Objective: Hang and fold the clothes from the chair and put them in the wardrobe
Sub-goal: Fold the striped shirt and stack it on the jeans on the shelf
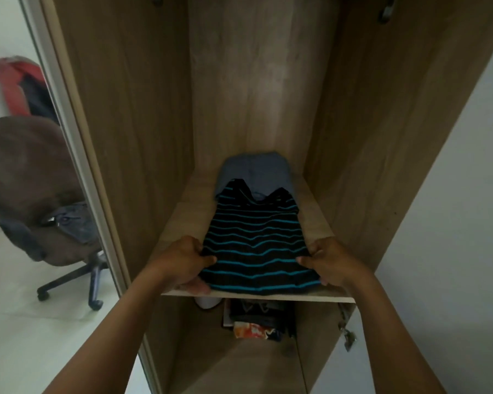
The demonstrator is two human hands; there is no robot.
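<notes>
Black with teal stripes, the folded top [258, 245] lies on the wardrobe shelf [180, 214], partly over a folded grey-blue garment [254, 173] behind it. The left hand [187, 261] grips its left edge and the right hand [326, 261] grips its right edge. More clothes [71, 223] lie on the brown chair [26, 177] at left.

Two folded garments lie on the wardrobe shelf [180, 211] — one black top with teal stripes [256, 245] and one grey-blue piece [254, 172] behind it. Two hands are in view — a left hand [182, 263] and a right hand [328, 260]. One office chair [32, 189] stands to the left, with one dark garment [74, 223] on its seat. Below the shelf sits one small heap of items (too jumbled to count) [256, 317].
</notes>
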